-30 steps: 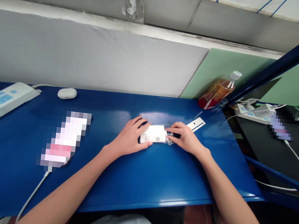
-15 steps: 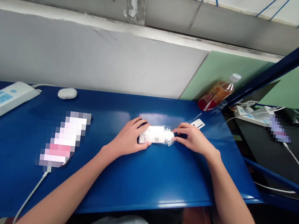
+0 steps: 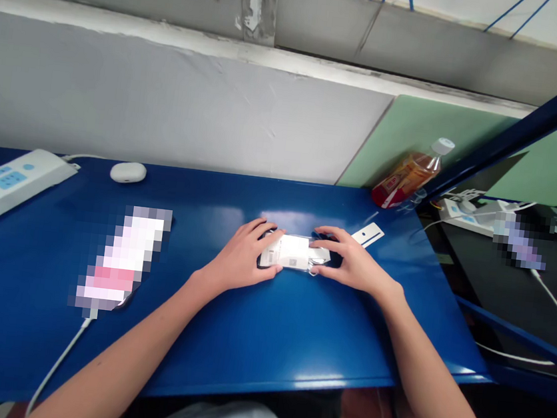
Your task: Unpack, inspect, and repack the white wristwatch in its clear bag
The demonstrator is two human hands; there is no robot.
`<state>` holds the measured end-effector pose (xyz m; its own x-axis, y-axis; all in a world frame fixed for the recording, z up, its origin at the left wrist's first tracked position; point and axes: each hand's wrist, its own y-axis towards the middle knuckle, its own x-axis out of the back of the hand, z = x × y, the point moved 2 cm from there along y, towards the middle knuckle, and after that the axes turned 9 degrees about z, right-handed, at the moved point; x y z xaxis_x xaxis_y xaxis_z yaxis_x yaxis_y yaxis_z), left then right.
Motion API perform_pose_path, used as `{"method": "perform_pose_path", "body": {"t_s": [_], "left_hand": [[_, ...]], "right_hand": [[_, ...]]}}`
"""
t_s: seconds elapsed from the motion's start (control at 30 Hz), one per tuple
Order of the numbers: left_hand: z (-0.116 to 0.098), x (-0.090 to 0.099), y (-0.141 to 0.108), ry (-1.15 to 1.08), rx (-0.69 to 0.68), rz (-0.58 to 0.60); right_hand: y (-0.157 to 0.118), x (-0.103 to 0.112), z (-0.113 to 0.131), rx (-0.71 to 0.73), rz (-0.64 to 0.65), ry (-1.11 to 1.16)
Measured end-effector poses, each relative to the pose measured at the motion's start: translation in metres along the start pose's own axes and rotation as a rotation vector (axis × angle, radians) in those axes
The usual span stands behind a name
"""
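Note:
A small clear plastic packet [image 3: 294, 254] with a printed white paper inside lies flat on the blue desk. My left hand [image 3: 237, 255] grips its left end, fingers along the far edge and thumb on the near edge. Around the right end, my right hand [image 3: 365, 264] is curved, with fingertips at the far edge and thumb at the near edge. Between them, a white flap and a thin loop [image 3: 317, 260] show at the packet's end; their exact kind is unclear. Behind my right hand lies a white card [image 3: 367, 234] with a hole and a dark slot.
On the left are a charging phone [image 3: 122, 258], a white earbud case [image 3: 128, 172] and a power strip [image 3: 14, 182]. A drink bottle [image 3: 407, 179] leans at the back right by a blue metal post [image 3: 523, 136]. Another phone [image 3: 520, 243] lies beyond it.
My right hand has opened wider, from pinching the packet's right end to straddling its edges. The white part there looks flatter. The left hand keeps its grip; the view has shifted slightly.

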<state>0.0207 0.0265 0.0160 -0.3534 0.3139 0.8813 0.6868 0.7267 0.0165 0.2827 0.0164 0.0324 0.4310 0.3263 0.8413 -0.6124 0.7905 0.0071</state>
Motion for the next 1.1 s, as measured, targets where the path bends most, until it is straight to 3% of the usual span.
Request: {"method": "perform_pose_path", "body": {"t_s": [0.17, 0.43, 0.53, 0.63, 0.77, 1.0, 1.1], "left_hand": [[-0.002, 0.000, 0.001, 0.029, 0.008, -0.009], [-0.001, 0.002, 0.001, 0.014, 0.016, -0.004], [-0.001, 0.002, 0.001, 0.003, 0.020, -0.002], [-0.002, 0.002, 0.001, 0.007, 0.022, -0.001], [-0.002, 0.001, 0.000, 0.032, 0.008, -0.003], [-0.003, 0.000, -0.001, 0.033, -0.019, 0.020], [-0.012, 0.008, -0.003, -0.080, 0.005, -0.045]], "right_hand": [[0.001, -0.001, 0.000, -0.015, 0.036, 0.029], [-0.017, 0.030, -0.011, -0.170, 0.011, 0.043], [-0.023, 0.039, -0.017, -0.193, -0.115, 0.084], [-0.027, 0.043, -0.022, -0.215, -0.355, 0.198], [-0.024, 0.038, -0.031, -0.277, -0.641, 0.619], [-0.005, 0.019, -0.020, -0.228, -0.504, 0.970], [0.004, 0.016, -0.004, -0.186, -0.433, 1.060]]}}
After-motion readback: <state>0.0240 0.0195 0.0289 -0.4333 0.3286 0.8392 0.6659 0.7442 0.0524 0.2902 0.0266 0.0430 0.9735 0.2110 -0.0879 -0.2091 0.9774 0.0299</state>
